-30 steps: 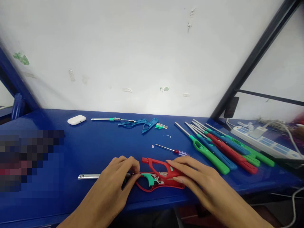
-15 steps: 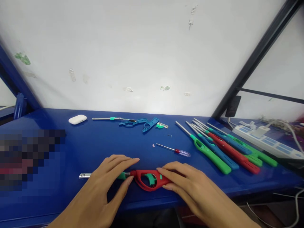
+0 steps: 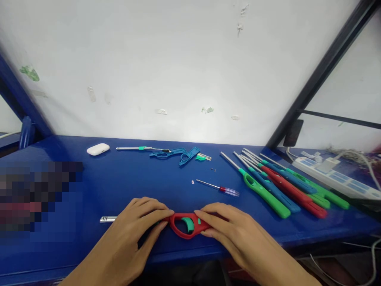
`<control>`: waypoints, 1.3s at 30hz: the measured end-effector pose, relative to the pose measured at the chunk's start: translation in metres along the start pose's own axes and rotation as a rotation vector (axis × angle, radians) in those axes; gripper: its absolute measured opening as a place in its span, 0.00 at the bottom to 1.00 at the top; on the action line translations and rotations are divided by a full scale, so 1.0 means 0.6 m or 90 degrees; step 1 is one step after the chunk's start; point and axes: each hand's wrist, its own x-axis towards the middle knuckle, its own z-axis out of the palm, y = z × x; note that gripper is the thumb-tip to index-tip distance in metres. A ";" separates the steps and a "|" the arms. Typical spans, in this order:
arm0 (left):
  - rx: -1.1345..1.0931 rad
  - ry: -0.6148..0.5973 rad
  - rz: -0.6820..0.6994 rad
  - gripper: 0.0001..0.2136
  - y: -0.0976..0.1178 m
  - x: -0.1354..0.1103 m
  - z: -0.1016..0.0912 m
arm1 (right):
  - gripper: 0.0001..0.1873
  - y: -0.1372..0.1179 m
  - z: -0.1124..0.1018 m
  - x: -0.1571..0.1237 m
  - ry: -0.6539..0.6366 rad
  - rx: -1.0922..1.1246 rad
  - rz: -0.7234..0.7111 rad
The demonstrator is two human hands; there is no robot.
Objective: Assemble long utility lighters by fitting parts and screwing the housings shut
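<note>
A red long-nosed lighter (image 3: 186,225) with a green trigger lies on the blue bench (image 3: 119,182) near its front edge. Its metal tube (image 3: 107,219) sticks out to the left. My left hand (image 3: 138,222) presses down on the front of the red handle where the tube joins it. My right hand (image 3: 223,226) covers and presses the rear of the handle. Both red shell halves sit together as one closed body.
A small red-handled screwdriver (image 3: 218,188) lies just behind. A row of green, blue and red lighters (image 3: 279,186) lies at the right. A taken-apart blue lighter (image 3: 169,152) and a white earbud case (image 3: 98,149) sit at the back. A power strip (image 3: 327,176) is far right.
A second ago the red shell was open, with one half raised under my right hand and the inner parts showing. That half has come down and both hands now press the shell together.
</note>
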 end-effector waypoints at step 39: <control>0.145 0.003 0.042 0.19 -0.008 0.011 -0.017 | 0.16 0.006 0.026 0.001 0.031 0.114 0.051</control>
